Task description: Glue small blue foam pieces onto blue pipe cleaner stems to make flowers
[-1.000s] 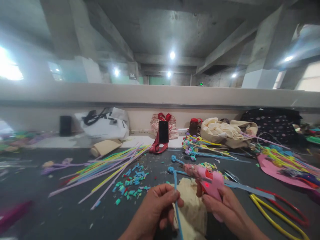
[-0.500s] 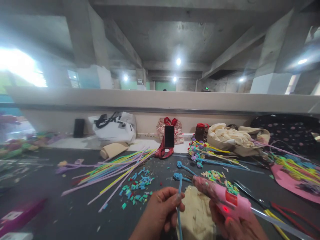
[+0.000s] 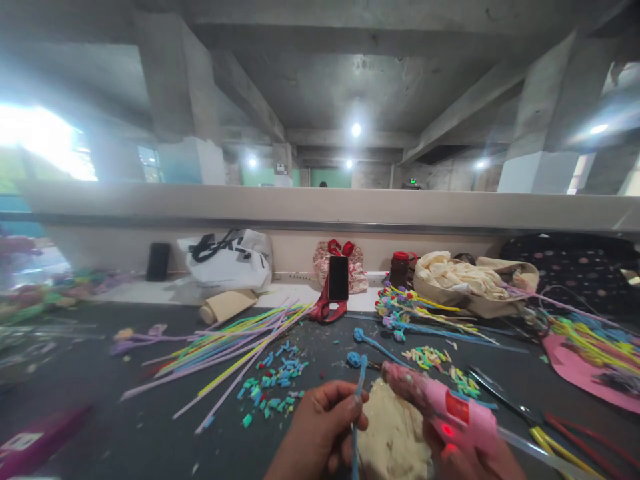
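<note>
My left hand (image 3: 327,423) pinches a blue pipe cleaner (image 3: 355,440) between thumb and fingers, its tip pointing up. In my right hand (image 3: 470,457) is a pink glue gun (image 3: 453,407) with a red light glowing and a clear glue stick (image 3: 540,457) out of its back. The dark nozzle sits at or very near the pipe cleaner's tip; I cannot tell if they touch. Just behind lie blue pipe cleaners with balled heads (image 3: 359,335). Below the gun is a cream, glue-smeared pad (image 3: 395,433).
Cut pipe cleaner bits (image 3: 280,373) and long coloured pipe cleaners (image 3: 235,340) lie on the left. On the right are scissors (image 3: 500,393), finished bunches (image 3: 395,310) and a pink sheet (image 3: 565,367). Along the back stand a phone (image 3: 339,279), a white bag (image 3: 230,260) and a bottle (image 3: 400,270).
The glue gun's nozzle has moved slightly left, closer to the pipe cleaner's tip. The tip sits a little lower in view. Both hands keep their hold.
</note>
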The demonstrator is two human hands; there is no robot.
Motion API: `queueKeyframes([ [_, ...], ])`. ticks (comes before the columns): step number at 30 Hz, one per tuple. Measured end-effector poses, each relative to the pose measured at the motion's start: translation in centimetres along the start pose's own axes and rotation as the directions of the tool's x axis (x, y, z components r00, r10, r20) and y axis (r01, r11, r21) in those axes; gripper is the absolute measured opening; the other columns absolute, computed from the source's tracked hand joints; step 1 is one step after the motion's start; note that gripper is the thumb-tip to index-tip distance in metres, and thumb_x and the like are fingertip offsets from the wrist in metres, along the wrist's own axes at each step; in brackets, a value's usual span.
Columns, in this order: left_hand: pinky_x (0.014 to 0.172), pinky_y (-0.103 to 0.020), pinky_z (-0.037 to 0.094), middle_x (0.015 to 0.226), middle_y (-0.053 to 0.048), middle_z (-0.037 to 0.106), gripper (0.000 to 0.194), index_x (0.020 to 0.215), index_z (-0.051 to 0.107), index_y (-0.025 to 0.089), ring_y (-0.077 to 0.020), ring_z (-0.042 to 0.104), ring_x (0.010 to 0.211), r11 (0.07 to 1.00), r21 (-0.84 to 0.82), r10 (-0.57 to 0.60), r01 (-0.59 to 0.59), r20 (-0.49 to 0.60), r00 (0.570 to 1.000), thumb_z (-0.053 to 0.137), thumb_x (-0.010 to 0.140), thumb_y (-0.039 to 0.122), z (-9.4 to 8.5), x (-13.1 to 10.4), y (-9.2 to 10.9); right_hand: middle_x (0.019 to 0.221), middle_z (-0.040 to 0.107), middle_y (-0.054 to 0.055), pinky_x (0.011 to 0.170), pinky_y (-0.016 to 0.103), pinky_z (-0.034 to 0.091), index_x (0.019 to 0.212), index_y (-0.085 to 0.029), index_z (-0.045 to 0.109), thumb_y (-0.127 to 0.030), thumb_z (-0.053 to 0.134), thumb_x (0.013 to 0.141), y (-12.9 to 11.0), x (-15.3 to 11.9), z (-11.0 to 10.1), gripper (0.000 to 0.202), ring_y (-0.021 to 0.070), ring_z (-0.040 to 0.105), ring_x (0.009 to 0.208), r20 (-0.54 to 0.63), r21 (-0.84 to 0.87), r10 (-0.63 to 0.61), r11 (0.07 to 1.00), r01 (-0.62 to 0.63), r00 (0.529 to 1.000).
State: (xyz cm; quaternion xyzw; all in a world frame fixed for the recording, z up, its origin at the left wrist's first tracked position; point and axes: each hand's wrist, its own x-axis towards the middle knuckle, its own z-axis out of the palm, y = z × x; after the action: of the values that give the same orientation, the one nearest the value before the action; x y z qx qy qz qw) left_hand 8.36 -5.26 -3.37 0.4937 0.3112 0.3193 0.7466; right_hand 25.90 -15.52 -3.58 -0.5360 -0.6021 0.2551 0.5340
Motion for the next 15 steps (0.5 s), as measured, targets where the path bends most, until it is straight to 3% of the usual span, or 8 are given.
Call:
queueKeyframes([
  [4,0.026,-0.013,0.018,0.055,0.001,0.060,0.039,0.076,0.060,0.013,-0.0020,0.039,0.027,1.000,0.001,-0.009,0.009,-0.002,1.000,0.069,0.055,0.043,0.1,0.0,0.1,0.112,0.060,0.009,0.079,0.034,0.048,0.120,-0.022,0.051,-0.059,0.050,0.069,-0.3,0.4,-0.3,0.063,0.0309,0.053,0.103,0.051,-0.029,-0.017,0.999,0.018,0.999],
  [10,0.027,-0.014,0.018,0.055,0.000,0.061,0.040,0.076,0.060,0.012,-0.0023,0.039,0.027,0.999,0.034,-0.005,0.005,-0.007,1.000,0.069,0.054,0.045,0.1,-0.1,0.1,0.083,0.068,0.006,0.067,0.031,0.051,0.122,-0.022,0.049,-0.057,0.047,0.072,1.0,-0.1,-0.7,0.061,0.0276,0.063,0.076,0.013,-0.065,0.007,0.998,-0.006,1.000],
  [15,0.027,-0.014,0.018,0.054,0.000,0.060,0.040,0.076,0.060,0.013,-0.0021,0.039,0.027,1.000,0.013,-0.021,0.021,-0.007,1.000,0.070,0.053,0.044,0.2,-0.1,0.1,0.076,0.067,0.005,0.069,0.035,0.049,0.108,-0.024,0.060,-0.054,0.046,0.072,0.6,0.0,-0.7,0.048,0.0283,0.062,0.071,0.037,-0.119,-0.009,0.993,0.014,0.999],
])
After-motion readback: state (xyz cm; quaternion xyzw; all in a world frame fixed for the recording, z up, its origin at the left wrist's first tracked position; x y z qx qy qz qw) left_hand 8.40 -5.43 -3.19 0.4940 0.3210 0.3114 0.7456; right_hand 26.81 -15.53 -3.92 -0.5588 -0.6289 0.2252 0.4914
